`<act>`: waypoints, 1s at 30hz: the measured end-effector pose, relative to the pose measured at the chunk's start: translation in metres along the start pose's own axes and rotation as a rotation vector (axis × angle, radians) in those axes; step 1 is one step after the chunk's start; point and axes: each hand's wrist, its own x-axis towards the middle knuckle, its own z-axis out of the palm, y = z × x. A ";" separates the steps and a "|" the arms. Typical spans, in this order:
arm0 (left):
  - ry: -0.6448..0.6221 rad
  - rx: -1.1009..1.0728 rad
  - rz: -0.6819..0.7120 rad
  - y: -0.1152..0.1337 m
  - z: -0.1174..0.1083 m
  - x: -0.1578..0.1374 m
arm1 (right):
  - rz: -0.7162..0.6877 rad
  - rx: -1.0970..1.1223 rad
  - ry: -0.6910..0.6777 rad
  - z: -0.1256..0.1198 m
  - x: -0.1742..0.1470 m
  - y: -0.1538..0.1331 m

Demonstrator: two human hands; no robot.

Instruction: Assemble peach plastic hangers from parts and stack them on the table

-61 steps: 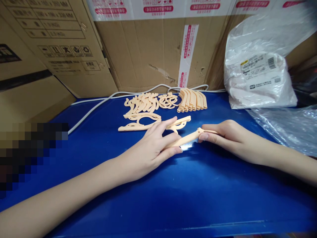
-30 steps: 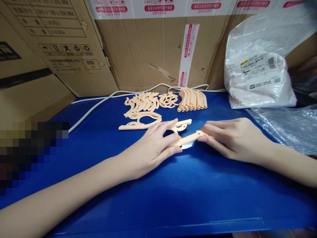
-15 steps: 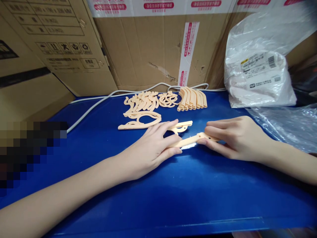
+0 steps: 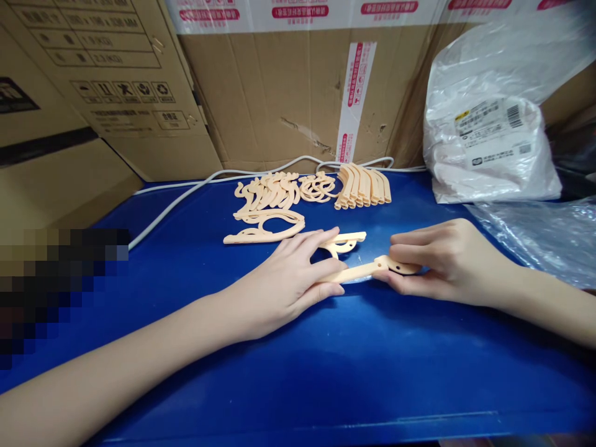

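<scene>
A beige plastic folding hanger [image 4: 357, 272] lies low over the blue table between my two hands. My left hand [image 4: 298, 270] is closed round its left part, fingers over the top and thumb along the near side, so that part is hidden. At the right end my right hand [image 4: 437, 261] pinches a short piece with a small hole, joined to the near arm. Beyond the left fingers the hanger's far arm [image 4: 351, 237] and a curved part show. Just behind my left hand lies another beige folding hanger [image 4: 265, 233], flat on the table.
Behind are piles of beige hooks [image 4: 270, 190], rings [image 4: 317, 186] and curved arms [image 4: 364, 186]. A white cable [image 4: 172, 214] runs along the back. Cardboard boxes [image 4: 279, 93] close off the rear and left. A white plastic bag [image 4: 493, 143] and clear film [image 4: 535, 236] lie right.
The hanger's right end and the pinched short piece have shifted slightly right and down, with the piece at a slightly different angle. Both hands keep their grip.
</scene>
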 end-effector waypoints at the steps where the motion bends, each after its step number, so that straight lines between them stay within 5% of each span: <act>1: -0.003 0.001 -0.003 0.000 0.000 0.000 | 0.001 0.000 0.002 0.000 0.000 0.000; 15: -0.016 -0.003 -0.004 -0.001 -0.001 0.001 | -0.053 -0.021 0.012 -0.001 -0.002 0.002; 30: 0.006 0.025 0.044 -0.004 0.002 0.000 | -0.007 0.223 -0.092 0.007 -0.002 0.006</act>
